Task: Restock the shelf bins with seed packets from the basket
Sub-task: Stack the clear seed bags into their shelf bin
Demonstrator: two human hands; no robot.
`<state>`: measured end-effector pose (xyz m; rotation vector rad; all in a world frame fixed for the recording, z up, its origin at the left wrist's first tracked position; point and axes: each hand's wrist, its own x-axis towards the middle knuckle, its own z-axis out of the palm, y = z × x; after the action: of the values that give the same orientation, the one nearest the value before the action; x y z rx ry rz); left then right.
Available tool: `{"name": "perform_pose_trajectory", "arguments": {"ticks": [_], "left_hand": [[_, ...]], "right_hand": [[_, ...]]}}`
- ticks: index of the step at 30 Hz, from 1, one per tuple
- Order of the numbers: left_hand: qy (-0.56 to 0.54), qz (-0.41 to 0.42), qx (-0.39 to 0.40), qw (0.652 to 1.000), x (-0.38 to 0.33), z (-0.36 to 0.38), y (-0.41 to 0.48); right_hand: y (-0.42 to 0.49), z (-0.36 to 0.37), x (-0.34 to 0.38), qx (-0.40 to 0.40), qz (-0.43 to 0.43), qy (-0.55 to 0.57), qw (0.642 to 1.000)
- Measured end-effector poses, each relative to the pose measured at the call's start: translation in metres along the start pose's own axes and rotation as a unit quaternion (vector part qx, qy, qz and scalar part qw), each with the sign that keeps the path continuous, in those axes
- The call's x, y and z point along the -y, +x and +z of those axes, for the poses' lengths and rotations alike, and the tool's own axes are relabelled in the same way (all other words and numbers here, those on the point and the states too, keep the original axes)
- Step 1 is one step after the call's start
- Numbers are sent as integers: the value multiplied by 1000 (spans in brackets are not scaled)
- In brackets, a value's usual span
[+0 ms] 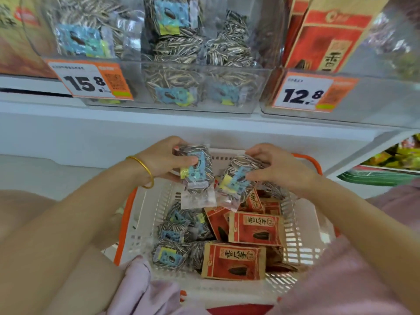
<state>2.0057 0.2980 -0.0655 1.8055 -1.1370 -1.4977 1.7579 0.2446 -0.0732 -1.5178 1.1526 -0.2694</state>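
A white basket (pixel 145 214) with orange handles sits below the shelf, holding several clear striped-seed packets (pixel 172 237) and red paper packets (pixel 234 261). My left hand (pixel 163 159) grips one clear seed packet with a blue label (pixel 197 178) above the basket's far end. My right hand (pixel 275 165) grips a second clear packet (pixel 236 180) right beside it. On the shelf above, a clear bin (pixel 181 87) holds the same striped-seed packets, and another clear bin (pixel 368 96) to its right holds tall red packets (pixel 327 37).
Orange price tags reading 15.8 (pixel 91 80) and 12.8 (pixel 309 94) hang on the bin fronts. A white shelf ledge (pixel 113 130) runs between bins and basket. Green and yellow goods (pixel 391 164) lie lower right. Pink cloth (pixel 145 292) covers the near edge.
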Motion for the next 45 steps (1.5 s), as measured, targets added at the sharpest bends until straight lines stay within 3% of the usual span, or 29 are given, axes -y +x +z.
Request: {"name": "perform_pose_trajectory", "arguments": {"ticks": [4, 10, 15, 21, 26, 30, 35, 36, 37, 39, 41, 45], "left_hand": [[30, 10, -16, 999, -1, 5, 4], [71, 37, 5, 997, 0, 18, 10], [-42, 13, 70, 997, -6, 23, 2], [34, 104, 29, 994, -13, 35, -15], [-20, 161, 4, 987, -26, 28, -32], [-2, 245, -14, 969, -60, 8, -54], [96, 377, -68, 919, -112, -40, -61], [117, 387, -119, 907, -117, -51, -57], [150, 399, -197, 883, -120, -63, -52], [267, 430, -351, 788, -121, -87, -38], [381, 423, -397, 720, -116, -101, -23], [490, 311, -393, 714, -103, -109, -3]], "right_hand": [[-3, -5, 1, 14, -34, 9, 999], [3, 0, 2, 24, -30, 113, 993], [3, 8, 7, 5, -66, 160, 985], [-7, 20, 23, -49, -135, 127, 981], [-24, 33, 27, 83, -84, 221, 968], [-32, 33, 72, 62, -153, 248, 955], [-17, 6, 158, 11, -223, 253, 941], [-9, 0, 175, -4, -226, 229, 947], [0, -6, 190, -27, -226, 187, 956], [18, -15, 218, -93, -219, 43, 970], [33, -21, 235, -141, -206, -130, 960], [63, -19, 249, -108, -190, -320, 922]]}}
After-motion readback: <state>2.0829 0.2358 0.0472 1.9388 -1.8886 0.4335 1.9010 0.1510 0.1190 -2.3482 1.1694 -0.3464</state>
